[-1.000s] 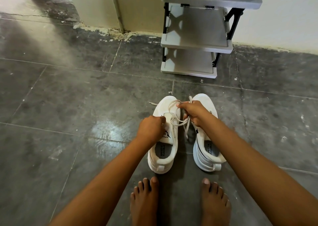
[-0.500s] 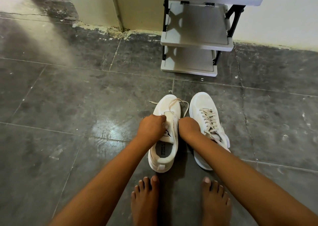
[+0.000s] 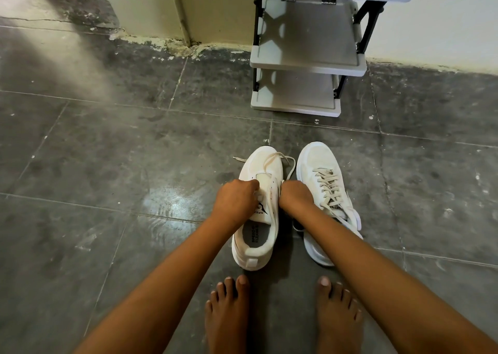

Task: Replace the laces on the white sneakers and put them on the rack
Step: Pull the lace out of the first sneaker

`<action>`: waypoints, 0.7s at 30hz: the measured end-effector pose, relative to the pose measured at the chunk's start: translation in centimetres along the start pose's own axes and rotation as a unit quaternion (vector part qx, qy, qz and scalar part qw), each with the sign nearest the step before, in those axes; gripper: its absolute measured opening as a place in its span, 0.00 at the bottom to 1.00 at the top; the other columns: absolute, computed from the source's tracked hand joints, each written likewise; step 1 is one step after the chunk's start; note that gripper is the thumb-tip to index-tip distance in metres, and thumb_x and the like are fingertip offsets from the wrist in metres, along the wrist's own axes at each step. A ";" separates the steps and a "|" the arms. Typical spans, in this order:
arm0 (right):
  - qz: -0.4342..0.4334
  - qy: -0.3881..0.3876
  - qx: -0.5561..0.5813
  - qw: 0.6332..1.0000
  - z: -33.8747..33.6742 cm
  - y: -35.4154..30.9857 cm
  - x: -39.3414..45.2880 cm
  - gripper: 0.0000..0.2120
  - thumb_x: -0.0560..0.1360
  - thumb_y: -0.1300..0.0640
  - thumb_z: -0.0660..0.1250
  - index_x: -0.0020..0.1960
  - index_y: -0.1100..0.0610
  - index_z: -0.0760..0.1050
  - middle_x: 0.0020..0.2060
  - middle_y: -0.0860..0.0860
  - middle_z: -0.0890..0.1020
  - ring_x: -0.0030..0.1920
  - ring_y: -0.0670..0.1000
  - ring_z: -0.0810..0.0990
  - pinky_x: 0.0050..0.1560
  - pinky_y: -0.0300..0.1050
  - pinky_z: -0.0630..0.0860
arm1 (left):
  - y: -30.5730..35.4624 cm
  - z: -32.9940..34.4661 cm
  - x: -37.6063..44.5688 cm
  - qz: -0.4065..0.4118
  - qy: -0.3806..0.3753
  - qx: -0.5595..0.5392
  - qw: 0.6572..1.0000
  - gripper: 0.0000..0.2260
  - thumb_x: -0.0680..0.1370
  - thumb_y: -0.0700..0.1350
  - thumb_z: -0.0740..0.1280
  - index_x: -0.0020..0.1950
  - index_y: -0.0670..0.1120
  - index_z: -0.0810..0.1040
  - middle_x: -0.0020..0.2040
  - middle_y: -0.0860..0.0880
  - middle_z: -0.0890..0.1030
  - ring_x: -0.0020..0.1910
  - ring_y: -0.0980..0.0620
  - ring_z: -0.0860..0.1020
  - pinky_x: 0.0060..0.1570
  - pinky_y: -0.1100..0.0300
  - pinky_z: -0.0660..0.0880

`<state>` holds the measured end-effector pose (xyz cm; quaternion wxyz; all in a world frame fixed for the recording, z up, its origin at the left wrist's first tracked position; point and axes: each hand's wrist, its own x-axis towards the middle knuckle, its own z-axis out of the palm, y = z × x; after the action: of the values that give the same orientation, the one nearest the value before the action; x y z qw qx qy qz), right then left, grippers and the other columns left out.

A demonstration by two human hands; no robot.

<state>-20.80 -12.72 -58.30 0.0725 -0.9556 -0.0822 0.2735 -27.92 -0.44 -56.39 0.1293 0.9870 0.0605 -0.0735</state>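
Down on the dark floor (image 3: 107, 245) we see two white sneakers side by side, toes pointing at the rack (image 3: 307, 65). Our left sneaker (image 3: 256, 248) has its lace (image 3: 272, 159) mostly loose, with the ends lying over its toe. Our left hand (image 3: 235, 201) and right hand (image 3: 296, 198) sit on either side of its tongue, each grip curled tight and pinching the lace there. Just beside it, our right sneaker (image 3: 320, 175) is laced all the way up. Our bare feet (image 3: 226, 316) are close behind the shoes. The grey rack stands against the wall (image 3: 444, 16), a little way past the sneakers.
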 end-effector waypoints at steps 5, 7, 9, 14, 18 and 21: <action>-0.003 0.000 0.064 0.998 -4.3 -0.4 -0.5 0.14 0.77 0.59 0.58 0.59 0.65 0.73 0.57 0.61 0.78 0.57 0.60 0.77 0.46 0.43 0.69 | 0.1 0.0 0.1 0.001 0.000 -0.001 1.000 0.11 0.79 0.47 0.61 0.57 0.46 0.77 0.45 0.42 0.81 0.44 0.41 0.78 0.39 0.55 0.72; -0.007 0.022 0.078 0.997 -4.8 -0.7 -0.9 0.16 0.77 0.58 0.57 0.60 0.65 0.73 0.59 0.62 0.77 0.58 0.61 0.76 0.50 0.44 0.70 | 0.2 -0.1 0.0 -0.001 -0.003 0.000 1.000 0.11 0.79 0.47 0.60 0.58 0.46 0.76 0.45 0.42 0.81 0.44 0.42 0.78 0.39 0.55 0.73; -0.012 0.030 0.093 0.995 -4.3 -1.0 -1.3 0.18 0.79 0.55 0.56 0.61 0.65 0.73 0.59 0.62 0.77 0.59 0.61 0.75 0.53 0.46 0.71 | 0.2 -0.3 -0.1 -0.002 -0.007 0.003 1.000 0.11 0.79 0.47 0.60 0.58 0.46 0.76 0.46 0.42 0.81 0.45 0.41 0.78 0.40 0.55 0.72; -0.009 0.039 0.113 0.993 -3.1 -0.9 -1.1 0.18 0.78 0.51 0.63 0.60 0.64 0.74 0.58 0.60 0.78 0.58 0.61 0.76 0.53 0.46 0.71 | 0.3 -0.3 -0.1 0.005 -0.003 0.015 1.000 0.10 0.79 0.47 0.60 0.56 0.45 0.76 0.46 0.42 0.80 0.45 0.41 0.78 0.37 0.56 0.69; -0.018 0.035 0.076 0.996 -4.1 -0.9 -0.9 0.15 0.77 0.56 0.64 0.60 0.64 0.74 0.58 0.60 0.78 0.58 0.60 0.76 0.52 0.46 0.72 | 0.4 -0.1 -0.1 0.003 -0.007 0.024 1.000 0.10 0.78 0.45 0.59 0.56 0.45 0.76 0.46 0.42 0.80 0.44 0.41 0.78 0.36 0.56 0.69; -0.045 0.014 0.131 0.990 -5.8 -1.3 -1.0 0.15 0.79 0.58 0.58 0.62 0.63 0.74 0.53 0.60 0.78 0.53 0.57 0.76 0.51 0.46 0.71 | 0.3 -0.1 -0.2 0.001 -0.017 0.030 0.999 0.10 0.79 0.45 0.59 0.57 0.46 0.76 0.47 0.43 0.80 0.44 0.42 0.78 0.38 0.56 0.70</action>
<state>-18.66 -12.22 -52.69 0.2108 -0.9367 -0.0874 0.2655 -28.01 -0.73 -56.17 0.1007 0.9891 0.0549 -0.0923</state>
